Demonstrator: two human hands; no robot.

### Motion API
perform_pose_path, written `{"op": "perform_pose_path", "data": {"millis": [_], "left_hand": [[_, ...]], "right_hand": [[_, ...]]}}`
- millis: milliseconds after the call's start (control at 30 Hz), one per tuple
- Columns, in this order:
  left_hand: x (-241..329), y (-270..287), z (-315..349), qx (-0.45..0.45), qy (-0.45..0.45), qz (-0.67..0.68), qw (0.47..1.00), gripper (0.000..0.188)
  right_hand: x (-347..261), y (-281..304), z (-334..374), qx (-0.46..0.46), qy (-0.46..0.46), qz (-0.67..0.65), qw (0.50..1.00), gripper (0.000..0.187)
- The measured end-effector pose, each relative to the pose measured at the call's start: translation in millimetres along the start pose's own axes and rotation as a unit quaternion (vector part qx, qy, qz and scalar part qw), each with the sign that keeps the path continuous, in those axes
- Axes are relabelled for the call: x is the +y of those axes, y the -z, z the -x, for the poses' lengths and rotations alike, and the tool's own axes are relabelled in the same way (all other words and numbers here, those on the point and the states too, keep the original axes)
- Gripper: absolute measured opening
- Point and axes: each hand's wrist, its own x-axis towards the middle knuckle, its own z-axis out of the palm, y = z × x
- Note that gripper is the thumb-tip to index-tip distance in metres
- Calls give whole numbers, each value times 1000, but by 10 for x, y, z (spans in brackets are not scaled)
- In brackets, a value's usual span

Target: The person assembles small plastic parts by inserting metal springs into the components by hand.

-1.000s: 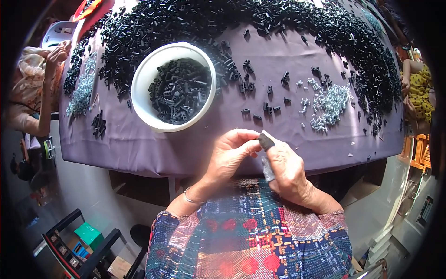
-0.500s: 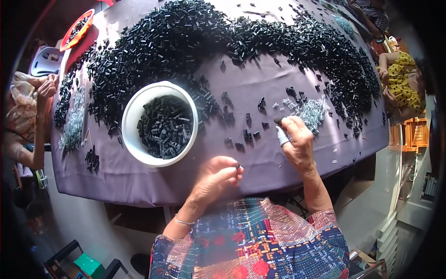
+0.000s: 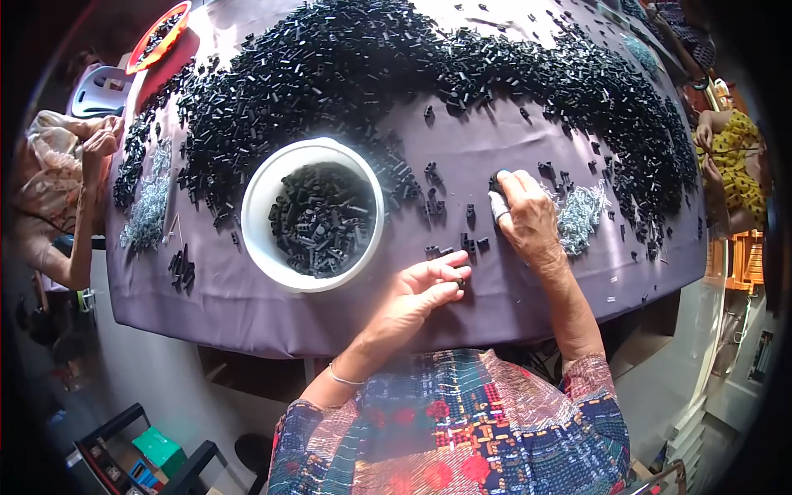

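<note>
My left hand is closed, thumb and fingertips pinching a small dark plastic piece that is mostly hidden. It is near the table's front edge, right of a white bucket part-filled with black plastic pieces. My right hand, with a pale wrap on its thumb and a black covering at a fingertip, is curled low over the cloth. What its fingers hold, if anything, is hidden. Beside it lies a heap of small silvery metal pieces. Several loose black pieces lie between my hands.
A big mound of black pieces spreads across the purple tablecloth. An orange-red basin stands at the far left, near another silvery heap. People sit at the left and right sides.
My right hand has moved away from the silvery heap, slightly up and curled over the cloth. My left hand has shifted right with its small piece. The whole view has shifted a little.
</note>
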Motion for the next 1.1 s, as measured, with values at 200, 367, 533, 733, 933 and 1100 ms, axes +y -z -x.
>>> {"op": "perform_pose_path", "data": {"millis": [200,367,533,733,933,1100], "left_hand": [[52,43,-1,5,-26,22,999,9],[-1,62,25,11,-45,15,999,10],[16,53,23,5,-31,9,999,9],[-2,79,36,17,-24,24,999,9],[-17,113,30,18,-39,-12,999,10],[-52,147,32,10,-38,13,999,11]], "right_hand": [[-125,55,121,-57,-12,-280,958,33],[-116,284,253,-53,-54,-163,984,41],[-149,394,353,-114,-43,-167,978,42],[-182,360,417,-124,-52,-169,976,42],[-175,450,515,-134,-67,-181,972,43],[-163,462,630,-146,-76,-190,968,41]]}}
